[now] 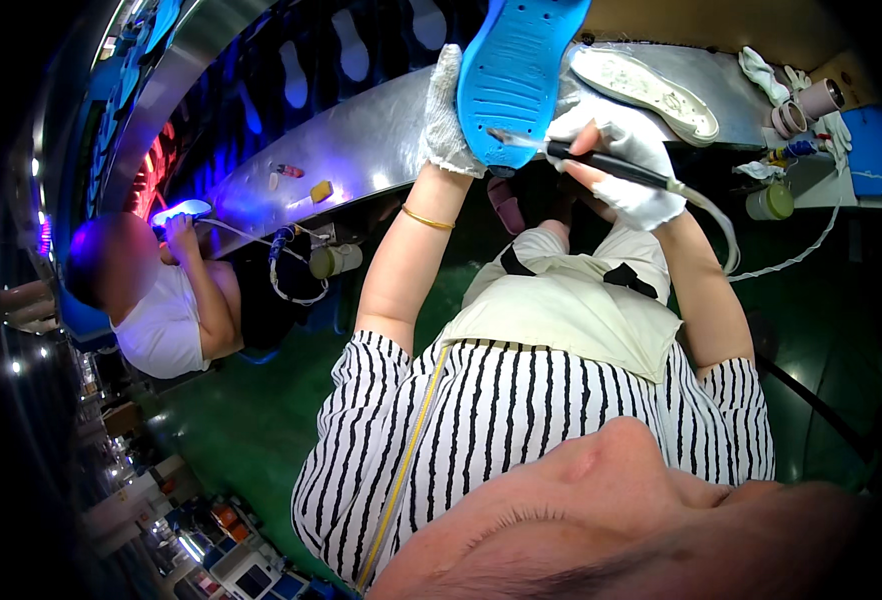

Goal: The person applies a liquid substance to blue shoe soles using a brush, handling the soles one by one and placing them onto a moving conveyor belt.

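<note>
A head-worn fisheye camera is looking steeply down, facing the metal worktop [361,150]. It is sitting near the worktop, above the green floor [246,420] in front, viewing both in one wide sweep.

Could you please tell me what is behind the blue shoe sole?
The metal bench shows on either side of the blue shoe sole and appears to continue behind it. Whatever the sole covers, including any fingers of the left hand, cannot be seen.

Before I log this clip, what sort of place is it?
Likely a footwear factory line: the left hand holds a blue shoe sole, more sole-shaped pieces lie beyond the metal bench, and a co-worker is farther along it.
</note>
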